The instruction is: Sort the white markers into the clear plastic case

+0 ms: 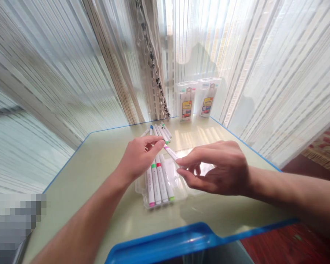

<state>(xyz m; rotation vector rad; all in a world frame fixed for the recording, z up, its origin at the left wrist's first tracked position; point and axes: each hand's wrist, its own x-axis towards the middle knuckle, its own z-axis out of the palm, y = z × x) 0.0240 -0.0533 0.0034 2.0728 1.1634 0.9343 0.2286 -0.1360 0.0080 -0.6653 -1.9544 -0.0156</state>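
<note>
My left hand and my right hand both pinch one white marker with a pink band, holding it above an open clear plastic case. The left fingertips grip its far end, the right thumb and forefinger its near end. Three white markers with pink, green and red bands lie side by side in the case. Beyond the hands, several loose white markers with coloured caps lie on the pale green table.
Two upright clear marker boxes with yellow labels stand at the table's far edge against sheer curtains. The table has a blue rim, thick at the near edge. A red patterned carpet lies to the right.
</note>
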